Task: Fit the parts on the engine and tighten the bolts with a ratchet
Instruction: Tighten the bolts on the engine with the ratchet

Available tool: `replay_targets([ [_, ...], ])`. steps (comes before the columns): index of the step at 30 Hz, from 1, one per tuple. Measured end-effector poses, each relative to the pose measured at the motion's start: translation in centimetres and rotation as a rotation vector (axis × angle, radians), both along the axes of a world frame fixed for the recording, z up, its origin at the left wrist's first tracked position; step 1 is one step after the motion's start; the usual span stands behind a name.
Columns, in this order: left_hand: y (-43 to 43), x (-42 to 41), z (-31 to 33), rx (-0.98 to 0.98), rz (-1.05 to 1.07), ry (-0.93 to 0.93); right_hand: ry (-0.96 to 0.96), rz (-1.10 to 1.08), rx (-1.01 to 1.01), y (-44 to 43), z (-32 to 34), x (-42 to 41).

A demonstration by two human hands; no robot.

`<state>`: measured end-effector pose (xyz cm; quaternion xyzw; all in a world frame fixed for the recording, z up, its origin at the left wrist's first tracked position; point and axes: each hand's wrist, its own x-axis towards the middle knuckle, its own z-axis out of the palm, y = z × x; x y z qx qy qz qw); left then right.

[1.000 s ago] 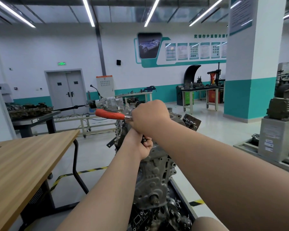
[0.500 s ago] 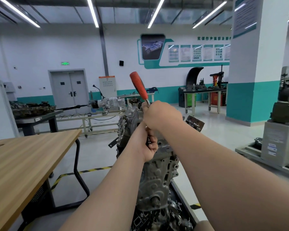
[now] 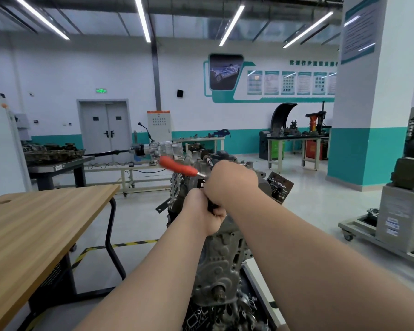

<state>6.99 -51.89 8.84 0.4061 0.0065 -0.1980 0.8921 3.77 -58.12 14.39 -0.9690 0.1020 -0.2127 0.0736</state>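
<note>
Orange-red and smeared by blur, the handle of the ratchet point(image 3: 177, 166) sticks out to the left over the top of the engine point(image 3: 222, 259). Its bare metal neck runs into the right hand point(image 3: 232, 182), which is balled into a fist round it at the engine's upper edge. The ratchet's head is hidden behind that fist. Directly below, against the engine's upper face, the left hand point(image 3: 204, 213) has its fingers curled tight round a dark piece point(image 3: 210, 204). So little of the piece shows between thumb and fingers that it cannot be made out.

Both forearms cross in front of the engine and cover much of its grey cast face. A shaft end shows low down on it, and its base is cut off by the bottom of the view. A black label plate point(image 3: 280, 190) pokes out on the engine's right, its print too small to read. Left of the engine stands a wooden surface point(image 3: 34, 223), cut off by the frame edge.
</note>
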Motion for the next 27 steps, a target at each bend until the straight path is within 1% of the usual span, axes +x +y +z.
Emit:
replay_targets([
  [2, 0.0, 0.0, -0.3, 0.072, -0.017, 0.027, -0.047, -0.003, -0.189, 0.4, 0.0, 0.1],
  [3, 0.0, 0.0, -0.4, 0.111, -0.021, 0.036, -0.059, 0.008, -0.245, 0.5, 0.0, 0.3],
  [6, -0.1, 0.1, -0.9, 0.193, -0.029, 0.049, -0.068, 0.043, -0.343, 0.7, 0.2, 0.5],
  [7, -0.1, 0.1, -1.0, 0.210, -0.028, 0.058, -0.066, 0.045, -0.335, 0.6, 0.3, 0.5],
  [8, -0.2, 0.0, -1.2, 0.215, -0.033, 0.068, -0.071, 0.047, -0.281, 0.3, 0.4, 0.5],
  [9, -0.3, -0.1, -1.3, 0.208, -0.040, 0.082, -0.057, 0.040, -0.173, 0.0, 0.6, 0.6],
  [11, -0.4, -0.2, -1.5, 0.193, -0.030, 0.121, -0.012, 0.079, 0.140, -0.3, 1.0, 0.9],
  [13, -0.5, -0.3, -1.6, 0.219, -0.009, 0.139, -0.045, 0.158, 0.359, -0.1, 1.1, 1.3],
  [19, 0.1, 0.0, -1.6, 0.243, 0.019, 0.128, -0.121, 0.251, 0.638, 0.4, 1.2, 1.4],
  [23, 0.1, 0.4, -1.3, 0.247, 0.035, 0.104, -0.190, 0.231, 0.850, 0.1, 1.3, 1.4],
  [25, 0.0, 0.4, -1.2, 0.248, 0.032, 0.065, -0.196, 0.229, 0.974, 0.2, 1.3, 1.3],
  [27, -0.1, 0.3, -0.8, 0.237, 0.019, 0.000, -0.179, 0.234, 1.036, 0.2, 1.2, 1.2],
])
